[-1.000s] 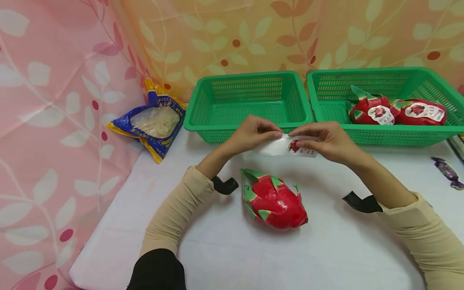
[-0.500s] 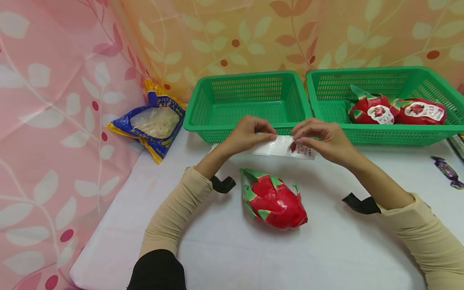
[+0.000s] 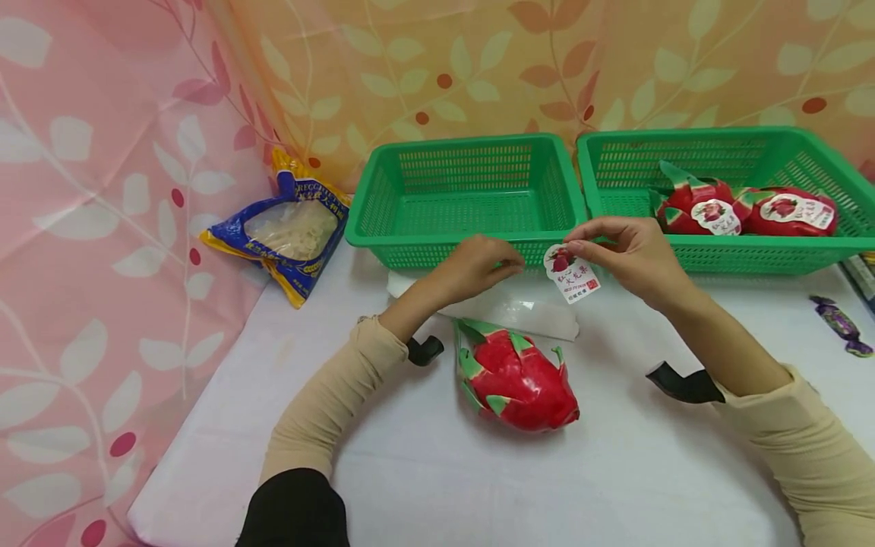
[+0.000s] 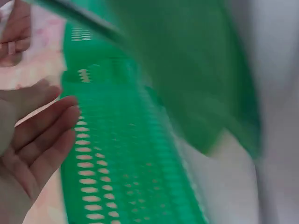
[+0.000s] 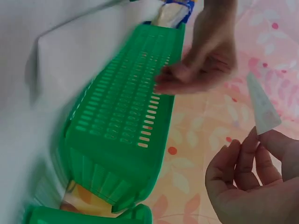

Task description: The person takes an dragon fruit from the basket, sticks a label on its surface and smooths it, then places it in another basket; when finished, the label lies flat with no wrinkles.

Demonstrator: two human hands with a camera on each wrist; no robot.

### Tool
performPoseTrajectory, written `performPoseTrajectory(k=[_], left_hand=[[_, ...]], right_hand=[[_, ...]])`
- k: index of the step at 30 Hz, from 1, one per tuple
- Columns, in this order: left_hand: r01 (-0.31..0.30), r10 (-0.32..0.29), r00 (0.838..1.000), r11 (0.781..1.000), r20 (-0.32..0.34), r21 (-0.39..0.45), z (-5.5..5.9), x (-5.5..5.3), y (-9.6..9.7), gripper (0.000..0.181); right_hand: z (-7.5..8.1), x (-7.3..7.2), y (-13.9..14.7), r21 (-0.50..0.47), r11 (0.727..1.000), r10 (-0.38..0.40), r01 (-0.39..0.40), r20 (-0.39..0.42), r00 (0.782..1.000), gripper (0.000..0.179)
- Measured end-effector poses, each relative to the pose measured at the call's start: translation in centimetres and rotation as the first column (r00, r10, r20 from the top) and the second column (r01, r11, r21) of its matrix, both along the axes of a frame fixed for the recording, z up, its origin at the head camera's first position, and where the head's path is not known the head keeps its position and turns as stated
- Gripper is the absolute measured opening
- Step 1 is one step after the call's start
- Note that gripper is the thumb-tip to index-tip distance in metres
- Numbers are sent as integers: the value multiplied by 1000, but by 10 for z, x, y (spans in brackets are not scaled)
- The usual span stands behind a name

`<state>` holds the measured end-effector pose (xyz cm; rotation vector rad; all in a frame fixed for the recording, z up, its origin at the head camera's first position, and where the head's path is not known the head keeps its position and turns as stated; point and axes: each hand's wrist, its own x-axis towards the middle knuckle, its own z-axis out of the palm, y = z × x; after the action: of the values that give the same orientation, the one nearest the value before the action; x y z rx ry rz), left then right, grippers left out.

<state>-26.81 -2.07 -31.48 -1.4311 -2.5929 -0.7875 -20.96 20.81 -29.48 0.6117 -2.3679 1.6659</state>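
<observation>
My right hand (image 3: 636, 254) pinches a white sticker (image 3: 577, 281) by its top edge, between thumb and forefinger. The sticker bears a red fruit picture and lettering. In the right wrist view its pale back (image 5: 264, 109) rises from the fingertips. My left hand (image 3: 478, 266) hovers beside it with loosely bent fingers and nothing in them; the left wrist view shows those fingers (image 4: 46, 130) apart. Below lies a glossy white backing strip (image 3: 519, 315) on the table, partly hidden by the left forearm. A red dragon fruit (image 3: 522, 380) with green scales rests just in front of the strip.
Two green baskets stand at the back; the left basket (image 3: 468, 241) is bare inside. In the right basket (image 3: 752, 262) are two labelled dragon fruits (image 3: 796, 213). A blue-yellow pasta bag (image 3: 290, 228) leans at left. A purple wrapped candy (image 3: 842, 325) lies at right.
The sticker has come off the strip and stays in my right hand, now turned face-on. My left hand has let go of the strip, which has dropped to the table behind the dragon fruit.
</observation>
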Motion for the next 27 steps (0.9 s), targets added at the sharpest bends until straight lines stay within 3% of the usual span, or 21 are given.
performPoseTrajectory(k=[3,6,7,10,12,16,19,22,27], left_hand=[[-34,6,990,979,138,201,14,10,0,18],[-73,-25,958,943,286,326,31,22,0,17],[-82,-25,951,941,309,328,37,26,0,18],[-92,6,956,956,295,279,47,38,1,17],[-110,36,957,963,288,245,50,46,1,15],[-177,96,940,957,326,230,52,60,-2,11],[-231,127,921,940,368,253,53,70,-9,9],[-251,121,907,925,404,285,52,80,-15,8],[-233,78,887,927,455,295,45,98,-22,7]], right_hand=[[0,3,-5,118,992,-31,32,-11,999,18],[3,7,-10,174,984,-39,47,-49,998,21],[4,8,-12,185,982,-37,48,-59,998,22],[8,14,-17,207,978,-15,35,-93,996,26],[10,19,-21,212,977,-8,27,-89,996,28],[13,29,-24,223,974,-25,35,-48,999,32],[12,35,-21,219,976,-26,21,20,999,31],[7,40,-16,205,978,22,-45,113,993,22],[-3,55,-10,154,969,149,-191,247,957,12]])
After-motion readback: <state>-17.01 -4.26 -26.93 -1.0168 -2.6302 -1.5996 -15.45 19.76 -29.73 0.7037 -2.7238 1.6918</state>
